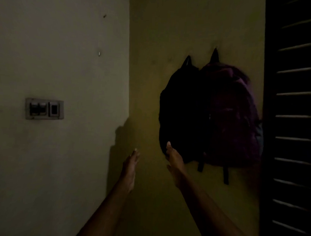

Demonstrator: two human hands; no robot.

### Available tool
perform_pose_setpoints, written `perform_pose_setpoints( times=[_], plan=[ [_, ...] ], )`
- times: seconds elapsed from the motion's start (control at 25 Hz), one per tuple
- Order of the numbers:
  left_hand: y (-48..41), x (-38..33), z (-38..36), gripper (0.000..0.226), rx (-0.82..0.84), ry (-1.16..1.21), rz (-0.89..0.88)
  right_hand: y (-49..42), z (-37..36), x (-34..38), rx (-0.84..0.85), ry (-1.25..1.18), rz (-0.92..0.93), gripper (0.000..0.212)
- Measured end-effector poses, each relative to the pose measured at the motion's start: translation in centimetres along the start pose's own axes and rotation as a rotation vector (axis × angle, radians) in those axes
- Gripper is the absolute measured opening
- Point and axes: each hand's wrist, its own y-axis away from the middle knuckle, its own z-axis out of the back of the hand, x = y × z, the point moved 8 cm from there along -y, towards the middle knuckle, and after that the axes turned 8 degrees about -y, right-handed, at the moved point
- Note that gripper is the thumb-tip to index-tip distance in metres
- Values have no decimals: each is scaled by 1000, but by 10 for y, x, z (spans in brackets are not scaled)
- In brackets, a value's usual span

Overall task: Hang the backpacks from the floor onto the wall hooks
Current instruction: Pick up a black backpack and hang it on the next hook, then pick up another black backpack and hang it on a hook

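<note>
1. Your right hand (173, 158) rests open against the lower edge of the black backpack (181, 112), likely steadying it so it hangs flat.
2. Your left hand (130, 167) is open and empty, apart from the bags.
3. Both packs hang by their top loops on the wall, touching; the purple backpack (235, 114) bulges fuller, straps dangling below.
4. The hooks themselves are too dark to make out.

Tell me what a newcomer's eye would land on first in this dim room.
First, two backpacks hanging side by side on the yellowish wall: a black backpack on the left and a purple backpack on the right, each hung by its top loop. Next, the two bare hands reaching up from below: the right hand touches the black one's lower edge, and the left hand is open and apart from it. A switch plate sits on the left wall.
</note>
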Motion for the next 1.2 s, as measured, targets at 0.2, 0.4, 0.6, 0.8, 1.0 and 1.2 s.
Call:
perform_pose_setpoints(
  times=[0.2, 0.4, 0.6, 0.8, 1.0, 1.2],
  plan=[
    [63, 64, 82, 49, 15, -17, 105, 74, -66, -97, -20, -27, -163, 62],
    [140, 141, 186, 47, 63, -71, 274, 176, -129, -189, -95, -72, -313, 54],
    [215, 235, 262, 49, 82, -89, 470, 272, -154, -296, -194, -74, -498, 54],
    [260, 330, 288, 46, 102, -206, 656, 312, -147, -406, -266, -84, -738, 48],
    [278, 444, 300, 40, 196, -397, 806, 338, -129, -534, -389, -180, -911, 39],
    [320, 608, 329, 38, 276, -561, 931, 421, -121, -717, -591, -218, -1157, 42]
  ],
)
